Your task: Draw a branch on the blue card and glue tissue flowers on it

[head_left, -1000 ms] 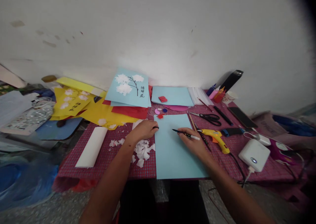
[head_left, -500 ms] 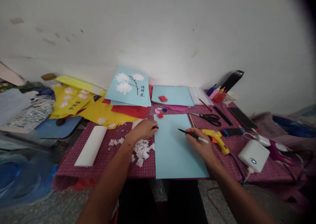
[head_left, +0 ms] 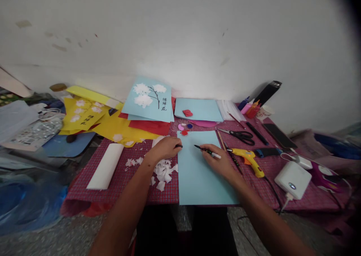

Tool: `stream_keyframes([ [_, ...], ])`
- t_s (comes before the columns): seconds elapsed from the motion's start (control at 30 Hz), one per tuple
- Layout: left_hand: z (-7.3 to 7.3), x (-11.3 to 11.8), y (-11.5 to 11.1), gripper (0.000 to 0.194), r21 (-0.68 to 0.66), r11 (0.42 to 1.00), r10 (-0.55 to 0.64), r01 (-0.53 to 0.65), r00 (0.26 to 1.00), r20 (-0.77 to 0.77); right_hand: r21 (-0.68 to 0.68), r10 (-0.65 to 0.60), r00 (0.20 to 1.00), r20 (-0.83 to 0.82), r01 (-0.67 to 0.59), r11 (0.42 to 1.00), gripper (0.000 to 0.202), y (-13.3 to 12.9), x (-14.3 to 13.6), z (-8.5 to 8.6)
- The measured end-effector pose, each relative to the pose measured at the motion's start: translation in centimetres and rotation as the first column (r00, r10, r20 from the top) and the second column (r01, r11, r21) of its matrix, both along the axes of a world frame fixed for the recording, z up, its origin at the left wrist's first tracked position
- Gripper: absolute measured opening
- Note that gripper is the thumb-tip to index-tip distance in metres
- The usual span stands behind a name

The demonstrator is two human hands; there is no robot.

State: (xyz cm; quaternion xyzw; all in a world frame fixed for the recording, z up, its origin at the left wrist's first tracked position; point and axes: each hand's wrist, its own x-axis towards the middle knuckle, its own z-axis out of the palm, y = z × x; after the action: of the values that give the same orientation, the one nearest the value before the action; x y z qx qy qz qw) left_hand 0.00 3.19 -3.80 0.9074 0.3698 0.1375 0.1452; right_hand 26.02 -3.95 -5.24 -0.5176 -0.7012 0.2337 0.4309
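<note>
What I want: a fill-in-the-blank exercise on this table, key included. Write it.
The right hand holds a pen over a sheet coloured light ____.
The paper scraps near the left hand are coloured ____.
The glue gun is mostly coloured ____.
The scissors have handles coloured ____.
Missing words: blue; white; yellow; black.

Three handwritten black characters run in a column down the right side of the blue card, left of the frame's top centre; they appear to read 绣球花. A matching column stands on the yellow card in the left of the frame, smaller and fainter, seemingly the same three characters. Red marks on the white cup, right of centre, and the lit display on the white box, lower right, are too small to read.
</note>
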Motion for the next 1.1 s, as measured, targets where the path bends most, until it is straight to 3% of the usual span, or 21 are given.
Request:
stream_keyframes([
  [1.1, 0.1, 0.2, 0.0, 0.014, 0.005, 1.000, -0.023, 0.023, 1.000, -0.014, 0.001, 0.006, 0.997, 0.077, -0.006, 1.000, 0.023, 2.8, -0.9, -0.7],
])
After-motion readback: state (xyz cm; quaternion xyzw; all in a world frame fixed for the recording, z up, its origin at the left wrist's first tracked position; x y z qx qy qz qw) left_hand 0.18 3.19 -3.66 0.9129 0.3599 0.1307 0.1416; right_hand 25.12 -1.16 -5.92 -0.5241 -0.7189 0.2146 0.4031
